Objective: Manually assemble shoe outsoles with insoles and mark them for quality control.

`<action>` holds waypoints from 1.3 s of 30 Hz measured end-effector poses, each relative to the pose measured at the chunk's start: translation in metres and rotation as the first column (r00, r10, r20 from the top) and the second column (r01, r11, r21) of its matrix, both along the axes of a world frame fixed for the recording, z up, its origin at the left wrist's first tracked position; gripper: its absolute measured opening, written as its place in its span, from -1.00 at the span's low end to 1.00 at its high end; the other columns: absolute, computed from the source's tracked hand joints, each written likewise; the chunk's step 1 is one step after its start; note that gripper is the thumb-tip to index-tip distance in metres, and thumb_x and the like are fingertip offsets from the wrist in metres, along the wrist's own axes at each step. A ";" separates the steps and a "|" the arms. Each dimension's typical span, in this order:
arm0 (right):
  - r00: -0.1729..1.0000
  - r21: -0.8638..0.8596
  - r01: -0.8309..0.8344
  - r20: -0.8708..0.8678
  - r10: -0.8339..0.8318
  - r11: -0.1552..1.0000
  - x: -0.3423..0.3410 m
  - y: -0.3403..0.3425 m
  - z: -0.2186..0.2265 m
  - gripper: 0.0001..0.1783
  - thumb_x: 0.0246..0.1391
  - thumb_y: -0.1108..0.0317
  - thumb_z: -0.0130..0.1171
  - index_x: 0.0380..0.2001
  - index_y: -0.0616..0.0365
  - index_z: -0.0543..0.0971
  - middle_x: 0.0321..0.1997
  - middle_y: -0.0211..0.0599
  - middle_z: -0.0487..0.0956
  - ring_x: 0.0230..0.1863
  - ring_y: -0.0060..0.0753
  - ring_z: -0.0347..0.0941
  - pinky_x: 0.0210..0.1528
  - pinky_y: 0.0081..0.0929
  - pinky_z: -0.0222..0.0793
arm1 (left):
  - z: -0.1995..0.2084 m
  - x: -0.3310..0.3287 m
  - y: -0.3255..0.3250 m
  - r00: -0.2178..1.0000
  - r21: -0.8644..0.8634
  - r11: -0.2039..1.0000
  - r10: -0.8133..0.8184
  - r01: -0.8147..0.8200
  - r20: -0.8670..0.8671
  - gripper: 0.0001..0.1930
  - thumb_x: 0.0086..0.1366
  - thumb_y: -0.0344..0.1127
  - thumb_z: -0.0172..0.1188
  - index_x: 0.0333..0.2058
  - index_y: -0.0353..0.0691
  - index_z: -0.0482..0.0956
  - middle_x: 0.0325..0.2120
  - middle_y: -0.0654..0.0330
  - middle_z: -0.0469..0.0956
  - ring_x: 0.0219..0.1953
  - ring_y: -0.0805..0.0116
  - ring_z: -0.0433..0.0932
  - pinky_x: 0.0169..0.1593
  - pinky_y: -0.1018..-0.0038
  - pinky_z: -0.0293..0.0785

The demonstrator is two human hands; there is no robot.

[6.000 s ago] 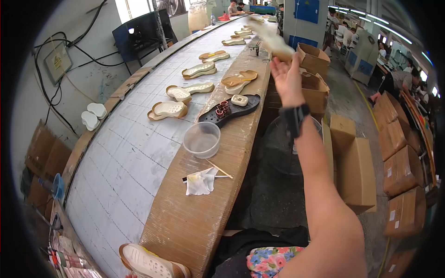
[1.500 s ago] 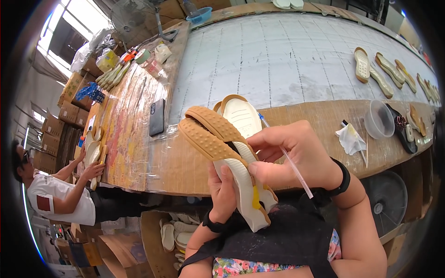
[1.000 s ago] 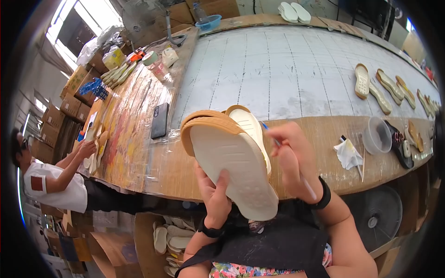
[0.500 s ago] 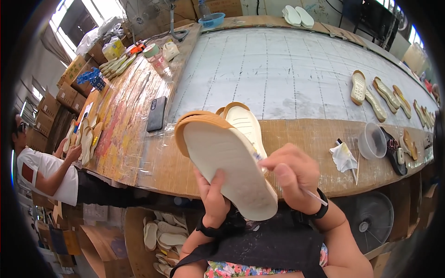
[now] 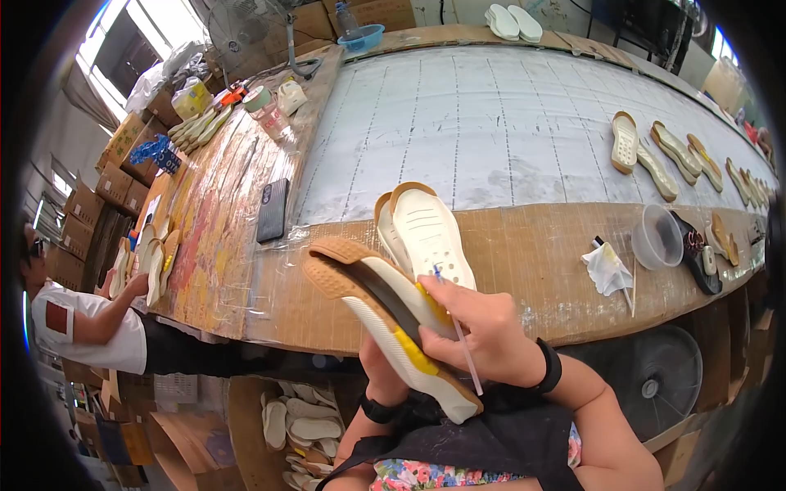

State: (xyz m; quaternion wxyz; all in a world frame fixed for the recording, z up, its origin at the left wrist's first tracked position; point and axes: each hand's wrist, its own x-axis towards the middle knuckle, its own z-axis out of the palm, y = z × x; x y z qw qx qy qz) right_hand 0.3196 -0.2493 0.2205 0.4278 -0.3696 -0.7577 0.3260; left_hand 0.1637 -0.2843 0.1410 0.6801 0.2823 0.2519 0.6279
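Note:
My left hand (image 5: 383, 370) is closed round a shoe sole (image 5: 370, 315) with a tan bottom, white ribbed sidewall and yellow patch, held tilted above the table's near edge. Against it lies a second matching sole (image 5: 401, 280), with a dark gap between the two. The fingers of my right hand (image 5: 487, 331) pinch this second sole near its yellow patch. A thin whitish stick (image 5: 469, 360) with a blue tip is also held in my right hand, tip upward. Just beyond my hands, a pair of cream soles (image 5: 426, 225) rests on the cardboard-covered edge.
To the right are a cloth (image 5: 607, 270), a clear plastic tub (image 5: 655, 237) and a black sandal (image 5: 696, 254). Several soles (image 5: 675, 151) lie farther right. A phone (image 5: 273, 211) lies left. Below stands a box of soles (image 5: 246, 425); a co-worker (image 5: 90, 315) handles soles at far left.
The sole has turned from its flat white face to its side, and two soles now show together. My right hand has moved left and down onto them, its stick now tip upward.

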 end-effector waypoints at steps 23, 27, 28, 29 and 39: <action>0.983 0.288 0.149 -0.147 -0.110 0.946 0.003 0.005 0.000 -0.69 -0.07 0.33 0.14 -0.22 0.26 0.50 -0.45 -0.16 0.50 -0.52 -0.25 0.42 -0.45 -0.53 0.36 | 0.028 0.002 0.001 0.943 -0.034 0.948 0.312 -0.317 -0.113 -0.41 0.09 -0.42 0.16 0.05 -0.23 0.05 -0.10 0.13 0.29 -0.06 0.33 0.33 -0.01 0.39 0.30; 0.991 0.462 0.106 -0.117 -0.058 0.880 0.002 0.007 0.018 -0.76 -0.09 0.28 0.12 -0.37 0.22 0.51 -0.47 -0.28 0.44 -0.54 -0.28 0.36 -0.53 -0.47 0.32 | 0.035 0.010 -0.003 0.892 0.073 0.922 0.387 -0.380 -0.234 -0.43 0.04 -0.50 0.18 0.00 -0.24 0.09 -0.13 0.13 0.32 -0.08 0.35 0.34 -0.02 0.40 0.29; 1.000 0.541 -0.007 0.027 -0.009 0.841 0.005 0.006 0.022 -0.77 -0.12 0.31 0.13 -0.38 0.22 0.51 -0.47 -0.29 0.44 -0.54 -0.30 0.36 -0.53 -0.48 0.32 | 0.038 0.012 -0.003 0.894 0.073 0.923 0.383 -0.377 -0.233 -0.43 0.04 -0.50 0.18 0.00 -0.24 0.09 -0.13 0.13 0.32 -0.08 0.35 0.34 -0.02 0.40 0.29; 0.998 0.568 0.024 0.037 -0.055 0.823 0.001 0.005 0.023 -0.80 -0.17 0.35 0.14 -0.40 0.19 0.52 -0.47 -0.32 0.45 -0.54 -0.34 0.36 -0.55 -0.51 0.31 | 0.039 0.014 -0.003 0.890 0.074 0.923 0.383 -0.377 -0.246 -0.42 0.04 -0.49 0.18 0.00 -0.24 0.09 -0.12 0.13 0.31 -0.08 0.36 0.34 -0.02 0.40 0.29; 0.902 -0.258 -0.091 -0.431 -0.031 0.962 0.026 -0.013 0.022 -0.75 0.09 0.39 -0.04 -0.20 0.29 0.48 -0.56 -0.33 0.54 -0.50 -0.58 0.43 -0.41 -0.65 0.36 | 0.046 -0.009 0.011 0.961 -0.168 0.948 0.256 -0.271 -0.109 -0.58 0.18 -0.33 0.04 -0.01 -0.32 0.20 -0.16 0.13 0.37 -0.13 0.33 0.41 -0.06 0.46 0.34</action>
